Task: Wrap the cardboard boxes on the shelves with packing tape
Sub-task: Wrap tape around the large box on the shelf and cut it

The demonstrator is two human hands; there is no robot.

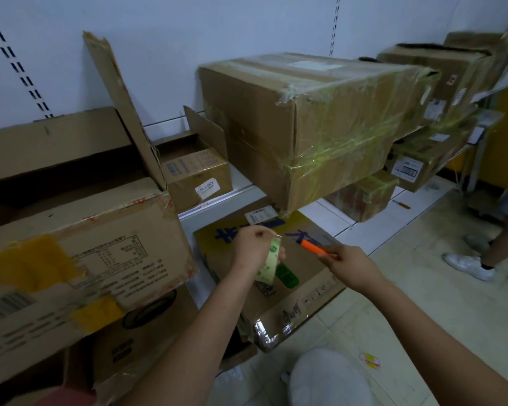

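Observation:
My left hand (254, 249) grips a roll of pale green packing tape (272, 262), with a thin strand of tape running up to the large wrapped cardboard box (329, 118) on the shelf. My right hand (348, 266) holds an orange utility knife (313, 247), its blade pointing left toward the tape. Both hands hover over a lower cardboard box (305, 276) with blue lettering and a green mark. The large box has green-tinted tape wound around its right end.
An open torn box (79, 259) with yellow tape patches sits at left. A small open box (198, 174) stands on the white shelf (244, 180). More taped boxes (440, 71) lie at right. Another person's leg and white shoe (469, 265) stand on the tiled floor.

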